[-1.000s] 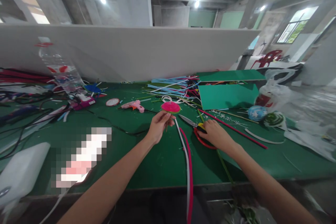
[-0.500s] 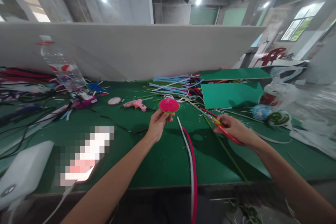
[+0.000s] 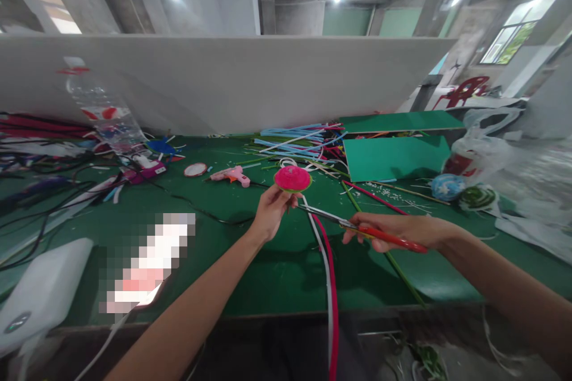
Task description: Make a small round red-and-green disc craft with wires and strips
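Observation:
My left hand [image 3: 270, 212] is closed in a pinch just under a round pink fuzzy disc [image 3: 292, 178] with a green rim, holding it up above the green table [image 3: 250, 274]. My right hand [image 3: 397, 231] grips red-handled scissors [image 3: 357, 227]. Their metal blades point left, with the tips just below the disc. A white strip and a red strip [image 3: 329, 274] lie side by side on the table beneath both hands and run off the near edge.
A pink glue gun [image 3: 231, 175] and its black cord lie behind my left hand. Coloured strips [image 3: 299, 141] are piled at the back, green sheets [image 3: 393, 158] at the right. A plastic bottle [image 3: 100, 108], cables and a white device [image 3: 42, 292] are at the left.
My right hand picked the scissors up from the table and swung them left, blades toward the disc. My left hand kept the disc raised, almost still.

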### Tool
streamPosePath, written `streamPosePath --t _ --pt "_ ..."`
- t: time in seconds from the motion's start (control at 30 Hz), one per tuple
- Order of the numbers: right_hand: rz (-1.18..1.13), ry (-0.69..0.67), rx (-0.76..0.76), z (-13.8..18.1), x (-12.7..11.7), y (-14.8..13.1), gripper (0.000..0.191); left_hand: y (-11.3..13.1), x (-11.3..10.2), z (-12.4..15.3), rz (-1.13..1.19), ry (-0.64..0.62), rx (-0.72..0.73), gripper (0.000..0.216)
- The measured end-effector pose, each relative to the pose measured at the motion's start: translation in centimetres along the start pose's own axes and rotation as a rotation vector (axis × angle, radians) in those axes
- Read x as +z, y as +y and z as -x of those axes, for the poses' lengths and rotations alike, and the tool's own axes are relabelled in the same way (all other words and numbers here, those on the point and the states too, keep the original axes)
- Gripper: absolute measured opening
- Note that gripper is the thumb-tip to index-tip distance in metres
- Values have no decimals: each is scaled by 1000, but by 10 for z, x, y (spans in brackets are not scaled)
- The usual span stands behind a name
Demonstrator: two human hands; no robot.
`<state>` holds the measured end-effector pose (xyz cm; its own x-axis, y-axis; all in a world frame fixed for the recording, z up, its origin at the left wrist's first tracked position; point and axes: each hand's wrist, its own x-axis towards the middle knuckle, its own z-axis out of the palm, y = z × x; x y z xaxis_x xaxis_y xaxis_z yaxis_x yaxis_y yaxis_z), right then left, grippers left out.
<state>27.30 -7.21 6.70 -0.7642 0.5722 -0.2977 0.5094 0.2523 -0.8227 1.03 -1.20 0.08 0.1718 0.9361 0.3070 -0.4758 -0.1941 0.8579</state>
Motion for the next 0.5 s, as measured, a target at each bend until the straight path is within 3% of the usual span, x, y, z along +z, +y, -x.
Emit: streamPosePath --t 0.2,0.5 --pt "23 28 15 -12 -5 1 59 -1 3 0 -8 37 -37 30" --pt "100 50 55 -27 -8 -22 63 -10 -2 2 -143 -39 -51 19"
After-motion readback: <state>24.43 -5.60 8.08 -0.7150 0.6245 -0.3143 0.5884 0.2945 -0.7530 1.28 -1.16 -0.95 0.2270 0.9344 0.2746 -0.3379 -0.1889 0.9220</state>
